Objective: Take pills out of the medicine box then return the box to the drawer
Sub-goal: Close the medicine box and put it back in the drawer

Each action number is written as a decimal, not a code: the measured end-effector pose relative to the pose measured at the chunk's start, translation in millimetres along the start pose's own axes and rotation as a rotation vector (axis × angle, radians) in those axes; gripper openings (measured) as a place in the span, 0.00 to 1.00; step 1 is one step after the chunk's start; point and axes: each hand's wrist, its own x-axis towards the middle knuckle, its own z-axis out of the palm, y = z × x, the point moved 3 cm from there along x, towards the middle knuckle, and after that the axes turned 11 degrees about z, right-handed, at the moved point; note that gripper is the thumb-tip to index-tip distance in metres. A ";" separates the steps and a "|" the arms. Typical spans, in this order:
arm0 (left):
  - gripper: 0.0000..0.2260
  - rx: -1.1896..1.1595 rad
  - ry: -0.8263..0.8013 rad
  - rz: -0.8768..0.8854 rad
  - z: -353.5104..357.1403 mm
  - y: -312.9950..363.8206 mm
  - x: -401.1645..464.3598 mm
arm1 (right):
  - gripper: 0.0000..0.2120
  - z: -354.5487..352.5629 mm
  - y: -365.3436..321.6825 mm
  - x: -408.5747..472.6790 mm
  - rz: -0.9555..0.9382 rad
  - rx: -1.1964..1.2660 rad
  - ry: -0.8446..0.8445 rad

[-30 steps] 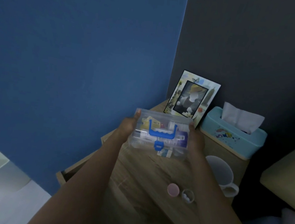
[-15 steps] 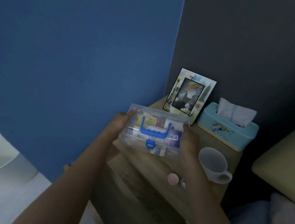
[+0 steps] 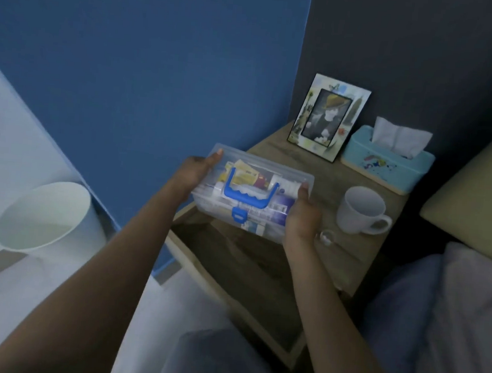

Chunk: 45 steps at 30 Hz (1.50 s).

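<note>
A clear plastic medicine box (image 3: 256, 184) with a blue handle and blue latch is held level in the air, lid closed, packets and tubes showing through it. My left hand (image 3: 194, 172) grips its left end and my right hand (image 3: 302, 217) grips its right end. It hangs over the pulled-out wooden drawer (image 3: 233, 262) of the nightstand, whose inside looks dark. A small clear cap holding white pills (image 3: 327, 237) sits on the nightstand top beside my right hand.
On the wooden nightstand (image 3: 351, 253) stand a white mug (image 3: 362, 210), a light blue tissue box (image 3: 388, 162) and a picture frame (image 3: 328, 122). A white waste bin (image 3: 45, 217) stands on the floor at left. A blue wall lies behind; bedding (image 3: 450, 305) is at right.
The box has come down and toward me, away from over the nightstand top to above the open drawer. The view tilted down, showing the drawer and the bin. The pink lid is hidden now.
</note>
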 end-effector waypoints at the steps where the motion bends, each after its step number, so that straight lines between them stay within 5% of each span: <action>1: 0.16 -0.005 -0.011 -0.001 -1.5 -2.3 -6.1 | 0.19 -2.1 6.2 -7.1 0.010 0.005 0.017; 7: 0.17 0.036 -0.063 0.082 -2.0 -18.5 -36.3 | 0.12 -14.8 56.1 -36.7 0.041 0.066 0.076; 11: 0.22 0.033 -0.097 0.150 -1.9 -34.7 -51.7 | 0.18 -19.3 83.2 -44.7 0.070 0.102 0.082; 24: 0.30 0.273 -0.215 -0.037 17.7 -102.5 -24.6 | 0.19 -1.3 158.5 -16.6 0.089 0.033 0.100; 31: 0.16 0.267 -0.271 -0.075 35.7 -139.6 -6.4 | 0.20 8.2 183.2 8.5 0.147 -0.004 0.100; 35: 0.26 0.276 -0.270 -0.129 43.6 -153.0 0.2 | 0.20 8.2 188.3 24.1 0.132 -0.064 0.100; 45: 0.29 0.277 -0.331 -0.166 57.7 -166.0 10.8 | 0.20 5.6 198.1 40.5 0.205 -0.020 0.075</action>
